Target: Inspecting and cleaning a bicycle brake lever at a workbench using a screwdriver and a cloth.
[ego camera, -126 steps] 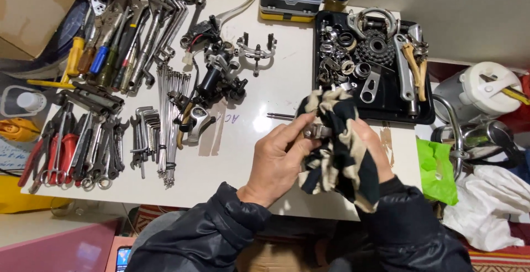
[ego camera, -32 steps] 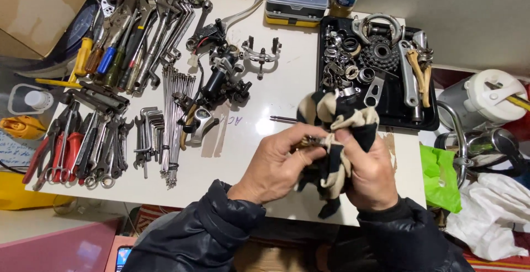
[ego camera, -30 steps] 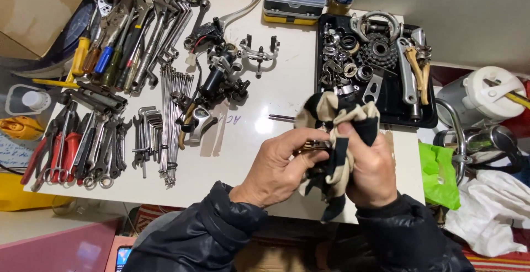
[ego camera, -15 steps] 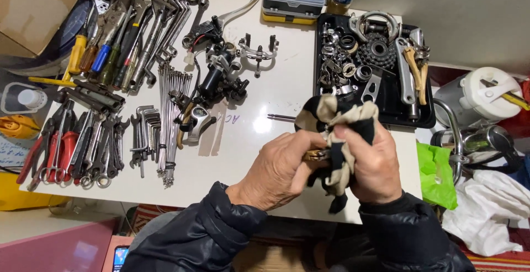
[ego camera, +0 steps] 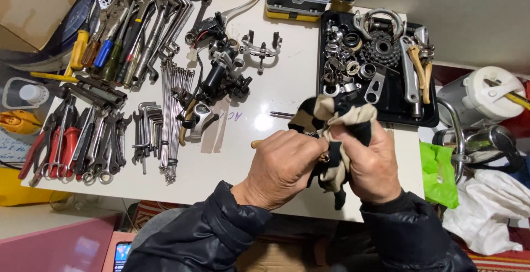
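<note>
Dark jacket, bare hands

Both arms wear puffy navy-black sleeves with gathered cuffs at the wrists; the left hand (ego camera: 284,164) and right hand (ego camera: 371,161) are ungloved.

left hand (ego camera: 284,164) + right hand (ego camera: 371,161) | gripping rag (ego camera: 337,120) | over table (ego camera: 287,90)

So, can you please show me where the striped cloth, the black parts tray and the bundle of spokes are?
striped cloth (ego camera: 341,118): head view, on the bunched upper fold above the hands.
black parts tray (ego camera: 396,98): head view, on a bare part of its floor.
bundle of spokes (ego camera: 172,118): head view, on the middle of the bundle.
</note>
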